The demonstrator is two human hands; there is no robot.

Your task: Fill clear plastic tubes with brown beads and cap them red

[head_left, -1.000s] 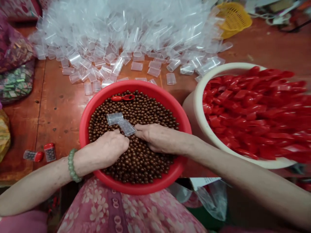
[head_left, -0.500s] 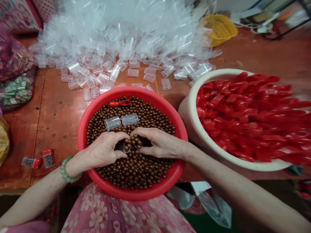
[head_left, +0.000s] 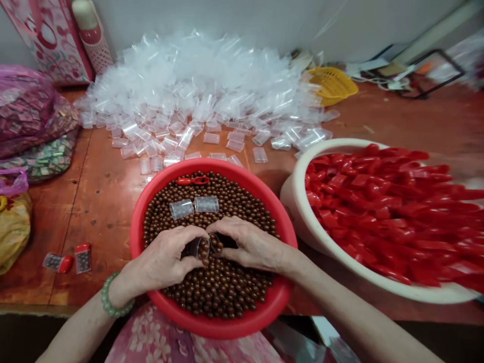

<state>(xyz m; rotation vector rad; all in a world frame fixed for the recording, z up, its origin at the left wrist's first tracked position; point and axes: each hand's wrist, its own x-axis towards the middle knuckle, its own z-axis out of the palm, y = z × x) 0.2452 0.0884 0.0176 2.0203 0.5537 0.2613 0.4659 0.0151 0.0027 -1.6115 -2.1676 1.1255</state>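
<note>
A red basin (head_left: pixel 136 229) holds a deep layer of small brown balls (head_left: pixel 223 297). Over its middle, my left hand (head_left: pixel 172 257) grips a clear plastic tube (head_left: pixel 195 248) with brown balls at its mouth. Facing it, my right hand (head_left: pixel 249 242) curls around a second clear piece (head_left: pixel 217 244), mostly hidden by the fingers, also with balls at its opening. The two mouths nearly meet. Behind my hands, two clear tubes (head_left: pixel 206 204) lie on the balls. A red plastic piece (head_left: pixel 193 180) with an oval opening rests near the far rim.
A white tub (head_left: pixel 298 201) heaped with red plastic pieces (head_left: pixel 363 212) stands at right. Clear tubes (head_left: pixel 196 91) are piled behind the basin. Two filled, red-capped containers (head_left: pixel 83 258) lie at left near plastic bags (head_left: pixel 34 116). A yellow basket (head_left: pixel 333 85) sits behind.
The camera has tilted up, so the scene sits lower and more of the wall shows. Both hands still hold their clear pieces close together over the balls.
</note>
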